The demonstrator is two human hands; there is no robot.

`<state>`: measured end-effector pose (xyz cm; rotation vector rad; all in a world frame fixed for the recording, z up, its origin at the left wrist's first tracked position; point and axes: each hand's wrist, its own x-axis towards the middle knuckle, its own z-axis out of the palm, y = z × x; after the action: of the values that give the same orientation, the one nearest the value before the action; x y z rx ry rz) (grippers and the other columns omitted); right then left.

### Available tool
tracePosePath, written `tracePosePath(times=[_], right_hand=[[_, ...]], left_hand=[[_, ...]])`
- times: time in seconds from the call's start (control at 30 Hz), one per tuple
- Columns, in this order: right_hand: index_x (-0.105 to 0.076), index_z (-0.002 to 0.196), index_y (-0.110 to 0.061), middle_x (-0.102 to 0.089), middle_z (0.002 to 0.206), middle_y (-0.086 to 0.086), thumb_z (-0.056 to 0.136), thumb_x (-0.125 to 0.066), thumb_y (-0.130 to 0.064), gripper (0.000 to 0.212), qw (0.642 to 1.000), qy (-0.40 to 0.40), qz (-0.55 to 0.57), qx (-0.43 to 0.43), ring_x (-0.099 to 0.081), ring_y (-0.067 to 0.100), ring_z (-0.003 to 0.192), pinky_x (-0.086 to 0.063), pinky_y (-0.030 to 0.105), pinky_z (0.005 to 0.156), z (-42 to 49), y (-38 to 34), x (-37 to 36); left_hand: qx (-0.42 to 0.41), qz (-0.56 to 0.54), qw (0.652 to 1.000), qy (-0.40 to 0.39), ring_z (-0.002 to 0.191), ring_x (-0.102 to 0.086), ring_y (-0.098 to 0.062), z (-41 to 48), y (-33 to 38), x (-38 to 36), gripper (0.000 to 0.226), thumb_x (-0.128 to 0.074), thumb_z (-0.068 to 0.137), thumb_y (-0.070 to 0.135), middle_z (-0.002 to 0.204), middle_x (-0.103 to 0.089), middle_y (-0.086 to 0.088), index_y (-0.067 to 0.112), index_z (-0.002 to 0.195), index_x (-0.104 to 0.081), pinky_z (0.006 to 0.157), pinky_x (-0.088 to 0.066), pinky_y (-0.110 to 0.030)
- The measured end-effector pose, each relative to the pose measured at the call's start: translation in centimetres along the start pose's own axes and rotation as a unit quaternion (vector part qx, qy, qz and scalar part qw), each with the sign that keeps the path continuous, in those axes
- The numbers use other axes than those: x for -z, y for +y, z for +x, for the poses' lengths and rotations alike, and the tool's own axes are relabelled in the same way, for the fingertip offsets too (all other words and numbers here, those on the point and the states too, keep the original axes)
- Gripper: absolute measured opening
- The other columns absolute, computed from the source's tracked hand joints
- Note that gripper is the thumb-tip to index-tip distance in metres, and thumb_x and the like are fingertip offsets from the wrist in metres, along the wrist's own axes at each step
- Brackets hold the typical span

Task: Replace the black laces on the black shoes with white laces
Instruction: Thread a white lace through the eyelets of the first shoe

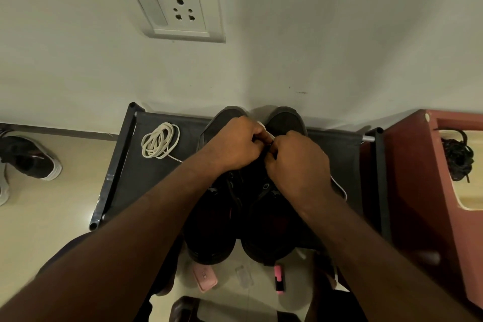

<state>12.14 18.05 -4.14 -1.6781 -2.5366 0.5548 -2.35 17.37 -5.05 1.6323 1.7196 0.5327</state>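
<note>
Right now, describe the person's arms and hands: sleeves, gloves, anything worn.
The left forearm and right forearm are bare to the frame edge; no sleeves show. The left hand and right hand wear no gloves, rings, watch or bands that I can see.

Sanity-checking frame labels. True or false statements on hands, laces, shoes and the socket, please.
1. The left hand and the right hand pinch a white lace above the black shoes. True.
2. The coiled white lace lies on the floor. False: it lies on the dark rack, left of the shoes.
3. The black laces lie bundled at the right, off the shoes. True.
4. A plug sits in the wall socket. False: nothing is plugged in.
</note>
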Motion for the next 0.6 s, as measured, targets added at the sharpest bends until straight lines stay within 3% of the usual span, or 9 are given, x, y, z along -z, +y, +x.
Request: tracePosePath(times=[0.1,0.2,0.33,0.47,0.6], right_hand=[[-0.068,0.092,-0.017,-0.055,0.081,-0.002,0.096,-0.055,-0.027,0.017,1.000,-0.005,-0.007,-0.020,-0.051,0.018,0.072,-0.040,0.030,0.062,0.2,0.0,-0.3],[-0.071,0.090,-0.018,-0.065,0.080,0.000,0.094,-0.057,-0.027,0.018,0.998,-0.015,0.035,-0.050,-0.062,0.023,0.073,-0.050,0.033,0.064,0.3,0.2,-0.5],[-0.074,0.083,-0.018,-0.068,0.074,0.000,0.090,-0.061,-0.026,0.016,0.991,-0.017,0.100,-0.083,-0.064,0.022,0.068,-0.057,0.040,0.068,0.4,0.2,-0.5],[-0.066,0.078,-0.019,-0.065,0.075,-0.002,0.089,-0.058,-0.030,0.018,0.989,0.013,0.070,-0.132,-0.063,0.024,0.080,-0.042,0.042,0.090,0.3,-0.8,-0.9],[-0.051,0.072,-0.023,-0.051,0.072,-0.005,0.091,-0.056,-0.033,0.022,0.980,0.021,0.039,-0.194,-0.060,0.026,0.092,-0.033,0.043,0.091,0.2,-2.3,-0.7]], left_hand=[[-0.008,0.019,1.000,-0.016,0.088,-0.064,-0.003,0.0,-0.2,0.0,0.028,-0.058,0.086,-0.001,0.103,-0.073,0.001,0.012,0.104,-0.075,0.078,-0.048,-0.008],[-0.009,0.039,0.999,-0.035,0.096,-0.066,-0.011,-0.1,-0.5,-0.2,0.031,-0.057,0.087,-0.004,0.107,-0.072,-0.003,0.010,0.111,-0.072,0.085,-0.051,-0.018],[0.006,0.048,0.998,-0.043,0.098,-0.065,-0.011,0.2,-0.6,-0.3,0.036,-0.053,0.088,-0.008,0.108,-0.071,-0.002,0.011,0.113,-0.071,0.086,-0.050,-0.017],[0.020,0.017,0.999,-0.042,0.101,-0.066,-0.009,0.4,-0.9,-0.2,0.037,-0.054,0.086,-0.009,0.108,-0.072,0.000,0.013,0.109,-0.073,0.093,-0.053,-0.026],[0.023,0.001,0.999,-0.040,0.099,-0.066,-0.011,0.2,-0.6,0.2,0.041,-0.049,0.083,-0.012,0.107,-0.072,-0.003,0.009,0.108,-0.073,0.091,-0.052,-0.024]])
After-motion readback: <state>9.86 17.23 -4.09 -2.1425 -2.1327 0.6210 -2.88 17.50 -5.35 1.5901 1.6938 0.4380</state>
